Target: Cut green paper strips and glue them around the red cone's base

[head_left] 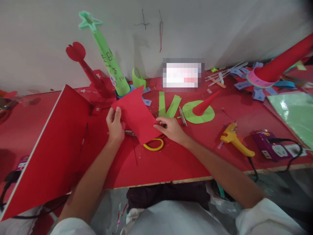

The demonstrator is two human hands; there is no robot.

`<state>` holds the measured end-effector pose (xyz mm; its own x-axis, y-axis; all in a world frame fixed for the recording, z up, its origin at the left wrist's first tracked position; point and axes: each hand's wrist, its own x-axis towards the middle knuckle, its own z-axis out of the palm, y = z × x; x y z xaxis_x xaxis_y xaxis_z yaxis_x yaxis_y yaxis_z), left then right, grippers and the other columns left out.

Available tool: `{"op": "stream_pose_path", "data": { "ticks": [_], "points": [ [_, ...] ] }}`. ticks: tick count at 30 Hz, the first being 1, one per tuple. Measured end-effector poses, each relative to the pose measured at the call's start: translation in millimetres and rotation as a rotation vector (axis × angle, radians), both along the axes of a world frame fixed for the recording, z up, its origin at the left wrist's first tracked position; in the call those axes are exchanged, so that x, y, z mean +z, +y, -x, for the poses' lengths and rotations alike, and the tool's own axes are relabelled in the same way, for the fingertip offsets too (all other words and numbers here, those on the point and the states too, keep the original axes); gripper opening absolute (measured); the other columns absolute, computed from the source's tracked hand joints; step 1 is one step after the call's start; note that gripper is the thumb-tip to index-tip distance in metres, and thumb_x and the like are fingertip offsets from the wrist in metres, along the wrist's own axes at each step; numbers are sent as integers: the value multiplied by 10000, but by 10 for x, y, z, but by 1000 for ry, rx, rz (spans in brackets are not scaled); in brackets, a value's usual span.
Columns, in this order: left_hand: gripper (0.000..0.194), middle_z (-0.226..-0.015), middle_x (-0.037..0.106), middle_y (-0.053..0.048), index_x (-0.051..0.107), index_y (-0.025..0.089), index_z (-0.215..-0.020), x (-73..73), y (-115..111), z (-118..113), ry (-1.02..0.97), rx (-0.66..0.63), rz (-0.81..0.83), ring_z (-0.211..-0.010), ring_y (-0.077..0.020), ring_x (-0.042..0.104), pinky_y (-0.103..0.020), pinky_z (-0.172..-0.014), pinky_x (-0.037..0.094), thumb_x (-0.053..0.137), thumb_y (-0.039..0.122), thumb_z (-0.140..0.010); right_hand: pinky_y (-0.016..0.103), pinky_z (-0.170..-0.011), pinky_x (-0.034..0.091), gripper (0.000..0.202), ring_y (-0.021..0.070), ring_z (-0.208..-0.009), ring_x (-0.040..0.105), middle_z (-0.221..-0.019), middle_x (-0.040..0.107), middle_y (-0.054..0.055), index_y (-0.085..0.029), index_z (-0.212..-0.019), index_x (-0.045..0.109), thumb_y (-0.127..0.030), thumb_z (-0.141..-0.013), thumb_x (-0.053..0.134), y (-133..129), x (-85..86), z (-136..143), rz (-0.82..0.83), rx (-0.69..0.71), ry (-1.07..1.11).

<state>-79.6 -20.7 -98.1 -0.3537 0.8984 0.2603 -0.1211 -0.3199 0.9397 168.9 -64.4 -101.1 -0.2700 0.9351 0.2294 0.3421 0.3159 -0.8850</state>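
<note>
A red sheet [138, 117] is held up above the table [171, 166], in front of the wearer's body. Its left edge is pinched by the left hand [115, 127], the thumb being laid on the near face; its lower right edge is gripped between the thumb and fingers of the right hand [172, 129]. Beneath it, scissors [154, 149] with yellow handles are partly hidden, and they are held by neither hand.

As far as can be judged, the shaping of this sheet is at an early stage: outline edges appear to have been cut, but no roll or join has been made, and no decoration can be seen on it. Farther along is the small red cone [205, 104], already formed and set on a green disc [187, 112]; whether it is glued there cannot be told. 2 green strips [161, 102] are laid flat nearby, apparently unused. The lettered green tower [107, 58] behind, topped by a star, looks finished or nearly so. The yellow glue gun [232, 138] is left lying at the right, near a purple power socket [265, 143], so any gluing of the sheet seems not yet begun.
</note>
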Motion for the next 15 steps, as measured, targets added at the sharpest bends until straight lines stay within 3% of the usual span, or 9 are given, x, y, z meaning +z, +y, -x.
{"op": "stream_pose_path", "data": {
  "ticks": [3, 7, 10, 15],
  "points": [
    [348, -943, 751, -24, 745, 226, -973, -5, -15, -16, 9, -38, -6, -837, -147, 717, -272, -810, 617, 823, 553, -880, 313, -745, 501, 235, 217, -797, 701, -836, 736, 41, -211, -941, 690, -444, -949, 663, 1, 23, -2, -5, -19, 30],
    [375, -1117, 785, -55, 778, 233, -1073, -64, -22, -19, 130, -116, -32, -1034, -208, 751, -357, -985, 616, 852, 525, -850, 301, -711, 505, 255, 198, -762, 674, -819, 715, 35, -211, -910, 665, -463, -945, 655, 3, 49, -4, 27, -25, 99],
    [328, -1116, 794, -67, 801, 234, -1083, -90, -40, 3, 245, -160, -54, -1070, -237, 753, -399, -1024, 605, 829, 487, -876, 301, -700, 507, 275, 200, -771, 678, -829, 712, 37, -210, -897, 658, -483, -935, 657, 17, 53, -7, 64, -43, 151],
    [257, -1203, 775, -76, 833, 287, -1135, 33, -102, 39, 533, -333, -176, -1179, -253, 716, -453, -1115, 558, 723, 449, -969, 309, -640, 497, 312, 201, -699, 660, -774, 717, 29, -209, -931, 698, -517, -882, 701, 71, 6, -10, 186, -89, 290]
  ]
}}
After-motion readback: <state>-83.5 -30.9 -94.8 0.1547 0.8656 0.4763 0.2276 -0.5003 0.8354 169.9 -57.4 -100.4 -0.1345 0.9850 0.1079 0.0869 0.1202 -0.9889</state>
